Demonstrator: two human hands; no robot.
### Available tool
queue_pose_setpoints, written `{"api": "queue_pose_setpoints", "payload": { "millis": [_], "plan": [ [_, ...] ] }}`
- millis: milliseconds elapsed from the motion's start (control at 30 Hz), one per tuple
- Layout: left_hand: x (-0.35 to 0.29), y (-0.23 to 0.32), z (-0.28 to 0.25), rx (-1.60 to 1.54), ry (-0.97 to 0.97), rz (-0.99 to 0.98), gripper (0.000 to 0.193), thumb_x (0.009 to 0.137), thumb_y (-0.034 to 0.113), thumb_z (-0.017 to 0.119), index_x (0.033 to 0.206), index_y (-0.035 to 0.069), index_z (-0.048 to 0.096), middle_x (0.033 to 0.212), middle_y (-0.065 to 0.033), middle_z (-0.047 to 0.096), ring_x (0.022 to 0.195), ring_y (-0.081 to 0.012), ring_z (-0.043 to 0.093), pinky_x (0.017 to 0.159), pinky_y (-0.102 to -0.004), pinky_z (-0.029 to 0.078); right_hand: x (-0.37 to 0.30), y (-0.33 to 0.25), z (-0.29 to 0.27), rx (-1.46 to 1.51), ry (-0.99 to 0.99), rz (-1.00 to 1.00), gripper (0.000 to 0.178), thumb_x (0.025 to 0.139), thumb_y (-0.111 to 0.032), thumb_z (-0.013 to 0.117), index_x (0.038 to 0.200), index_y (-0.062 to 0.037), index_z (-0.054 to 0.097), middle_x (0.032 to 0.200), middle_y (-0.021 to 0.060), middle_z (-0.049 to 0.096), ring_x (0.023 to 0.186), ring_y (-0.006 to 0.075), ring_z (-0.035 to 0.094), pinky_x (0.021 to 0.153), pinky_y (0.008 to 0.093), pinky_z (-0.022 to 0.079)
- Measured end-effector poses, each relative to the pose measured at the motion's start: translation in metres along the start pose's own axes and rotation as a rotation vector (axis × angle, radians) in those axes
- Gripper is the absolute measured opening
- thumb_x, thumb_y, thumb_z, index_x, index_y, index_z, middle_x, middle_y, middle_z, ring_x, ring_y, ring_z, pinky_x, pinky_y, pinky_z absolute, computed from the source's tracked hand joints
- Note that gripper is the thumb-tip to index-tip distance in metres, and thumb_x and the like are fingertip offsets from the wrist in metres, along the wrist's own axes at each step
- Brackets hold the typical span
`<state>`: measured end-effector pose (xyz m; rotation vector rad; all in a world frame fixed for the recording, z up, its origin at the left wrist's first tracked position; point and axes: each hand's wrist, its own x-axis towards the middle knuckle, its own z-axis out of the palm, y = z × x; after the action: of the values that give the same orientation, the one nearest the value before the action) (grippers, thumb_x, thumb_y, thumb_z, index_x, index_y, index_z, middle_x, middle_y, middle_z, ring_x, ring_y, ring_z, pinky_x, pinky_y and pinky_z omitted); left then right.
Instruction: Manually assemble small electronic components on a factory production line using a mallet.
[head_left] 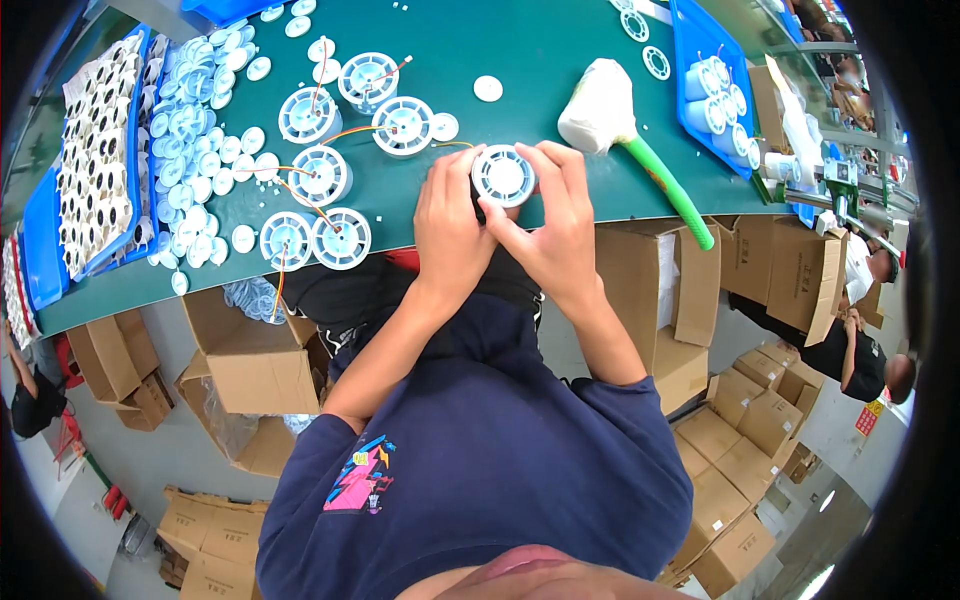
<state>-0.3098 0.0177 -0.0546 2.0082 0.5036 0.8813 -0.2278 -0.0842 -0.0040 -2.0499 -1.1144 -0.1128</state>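
Note:
Over the front edge of the table, a white round plastic housing with a slotted top is held between my two hands. My left hand grips its left side, fingers curled around it. From the right, my right hand closes on it with thumb and fingers; the underside is hidden. To the left stand several similar white cylindrical housings, with thin red and yellow wires coming out of their middles. A mallet with a white wrapped head and green handle lies to the right.
Small white discs are heaped on the green table at left, beside a blue tray of white pieces with dark centres. At right, a blue tray holds more housings. Cardboard boxes stand below; co-workers are at both sides.

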Motion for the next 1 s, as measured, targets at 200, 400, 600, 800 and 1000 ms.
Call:
{"api": "queue_pose_setpoints", "payload": {
  "millis": [200,400,600,800,1000],
  "plan": [
    [-0.002,-0.001,0.001,0.006,0.001,-0.026,0.061,0.077,0.016,0.086,0.128,0.001,0.057,0.116,-0.0177,0.065,0.105,-0.0395,0.064,0.087,-0.0466,0.053,0.001,-0.001,0.001,0.017,-0.017,0.02,0.059,0.072,-0.01,0.085,0.125,0.0048,0.062,0.12,0.0198,0.057,0.107,0.0358,0.062,0.089,0.042,0.054],
    [0.0,0.006,0.001,-0.003,0.05,-0.006,0.068,0.074,0.017,0.091,0.131,0.001,0.057,0.12,-0.0196,0.065,0.106,-0.0402,0.066,0.086,-0.0453,0.055,0.001,-0.005,0.002,0.026,-0.023,0.066,0.059,0.073,-0.012,0.084,0.125,0.0051,0.061,0.12,0.0213,0.056,0.109,0.0375,0.061,0.091,0.0436,0.052],
    [0.001,0.007,-0.005,-0.008,-0.004,0.044,0.064,0.085,0.028,0.084,0.137,0.002,0.057,0.122,-0.0217,0.065,0.109,-0.0395,0.065,0.09,-0.046,0.054,0.011,0.032,-0.039,-0.324,0.15,0.077,0.043,0.094,-0.017,0.07,0.13,0.0025,0.059,0.131,0.0212,0.059,0.122,0.0409,0.056,0.106,0.0488,0.044],
    [0.019,0.009,0.007,-0.12,-0.125,0.09,0.065,0.086,0.024,0.083,0.138,-0.001,0.055,0.124,-0.0212,0.066,0.11,-0.0391,0.066,0.091,-0.0448,0.054,-0.001,0.127,-0.078,-0.598,-0.053,0.151,0.041,0.096,-0.022,0.071,0.132,-0.0049,0.06,0.119,0.0178,0.067,0.1,0.0364,0.067,0.084,0.0457,0.053],
    [0.019,0.006,0.01,-0.082,-0.162,0.11,0.071,0.088,0.025,0.082,0.144,-0.002,0.05,0.126,-0.0212,0.065,0.111,-0.0388,0.066,0.09,-0.0446,0.055,0.017,0.033,-0.115,0.246,-0.016,0.477,0.026,0.11,-0.025,0.053,0.114,-0.0011,0.064,0.069,0.0034,0.054,0.063,0.0075,0.047,0.056,0.0268,0.042]
  ]
}}
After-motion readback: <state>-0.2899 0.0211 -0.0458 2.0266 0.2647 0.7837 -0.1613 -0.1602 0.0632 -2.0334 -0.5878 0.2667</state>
